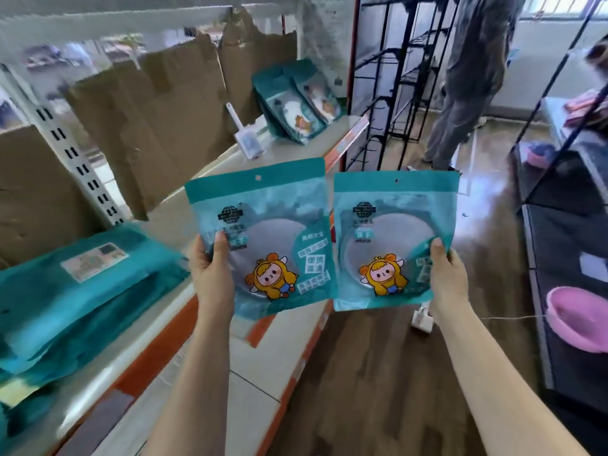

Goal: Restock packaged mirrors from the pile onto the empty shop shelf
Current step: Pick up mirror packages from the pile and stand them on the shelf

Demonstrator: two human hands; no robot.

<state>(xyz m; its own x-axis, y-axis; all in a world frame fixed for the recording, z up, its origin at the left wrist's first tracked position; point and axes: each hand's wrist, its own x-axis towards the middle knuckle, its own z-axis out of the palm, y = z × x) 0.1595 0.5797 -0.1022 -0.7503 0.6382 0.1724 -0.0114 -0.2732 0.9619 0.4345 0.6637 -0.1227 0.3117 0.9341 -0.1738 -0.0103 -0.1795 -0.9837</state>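
Observation:
My left hand [213, 274] grips a teal packaged mirror [263, 232] by its lower left edge, thumb on the front. My right hand [449, 281] holds a second teal mirror packet [391, 235] by its lower right edge. Both packets stand upright, fronts toward me, side by side above the shelf's front edge. A pile of teal packets [75, 284] lies flat at the left on the white shelf [204, 179]. Several mirror packets [296, 103] lean upright at the shelf's far end.
A white lint roller [245, 136] stands mid-shelf, brown cardboard [158, 113] lines the back. A black wire rack [394, 77] and a standing person [467, 80] are beyond. A pink basin [575, 317] sits on dark shelving at the right.

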